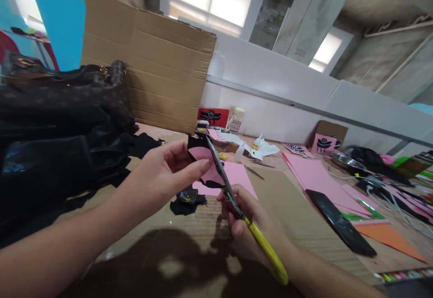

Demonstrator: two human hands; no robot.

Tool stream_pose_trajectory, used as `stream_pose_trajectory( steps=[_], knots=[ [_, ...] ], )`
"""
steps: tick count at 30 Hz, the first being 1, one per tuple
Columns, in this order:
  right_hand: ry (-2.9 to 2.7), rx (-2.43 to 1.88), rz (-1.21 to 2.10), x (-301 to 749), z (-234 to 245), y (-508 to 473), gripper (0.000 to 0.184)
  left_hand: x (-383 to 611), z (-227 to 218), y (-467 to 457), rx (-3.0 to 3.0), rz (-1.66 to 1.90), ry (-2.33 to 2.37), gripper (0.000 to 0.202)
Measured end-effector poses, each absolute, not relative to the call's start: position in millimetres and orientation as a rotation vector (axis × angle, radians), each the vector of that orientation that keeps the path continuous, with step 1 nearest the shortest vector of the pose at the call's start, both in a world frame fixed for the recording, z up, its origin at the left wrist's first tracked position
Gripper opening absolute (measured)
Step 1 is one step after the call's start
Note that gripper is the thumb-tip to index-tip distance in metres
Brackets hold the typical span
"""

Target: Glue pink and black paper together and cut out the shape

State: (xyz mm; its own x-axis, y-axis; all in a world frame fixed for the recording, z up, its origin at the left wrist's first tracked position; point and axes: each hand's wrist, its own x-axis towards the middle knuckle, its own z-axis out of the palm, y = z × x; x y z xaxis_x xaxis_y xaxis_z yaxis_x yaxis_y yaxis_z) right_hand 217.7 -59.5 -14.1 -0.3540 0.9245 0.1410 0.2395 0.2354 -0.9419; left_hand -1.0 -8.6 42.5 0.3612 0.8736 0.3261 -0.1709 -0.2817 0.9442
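Observation:
My left hand point(172, 167) pinches a small black and pink cut piece point(199, 153) between thumb and fingers, above the work surface. My right hand point(243, 212) is closed around scissors point(262, 241) with a yellow handle. The scissor blades point up and away, lying against the right side of the piece; whether they are parted is hard to tell. Behind the piece lies a pink sheet point(238, 178). Black scraps point(186, 201) sit on the cardboard just below my left hand.
A brown handbag point(61, 92) and black material point(64, 162) fill the left side. An upright cardboard panel point(165, 63) stands behind. To the right are pink sheets point(318, 178), a black phone-like slab point(340, 221) and orange paper point(389, 239). Tweezers point(253, 172) lie near the middle.

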Motion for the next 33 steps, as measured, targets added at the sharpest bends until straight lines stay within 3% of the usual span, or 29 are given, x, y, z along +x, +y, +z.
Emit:
stream_pose_trajectory(
  steps=[10,19,33],
  knots=[
    [-1.743,-1.047,1.147,218.6,-17.5,-58.3,0.046,-0.2,38.7,-4.3,1.523,1.136,0.665,0.012],
    [-1.769,-1.033,1.190,221.1,-17.3,-58.9,0.060,-1.7,43.0,-2.6,1.555,1.139,0.726,0.024],
    [-1.753,-1.037,1.204,221.9,-21.2,-57.3,0.060,1.5,48.5,-3.7,1.452,1.148,0.632,0.028]
  ],
)
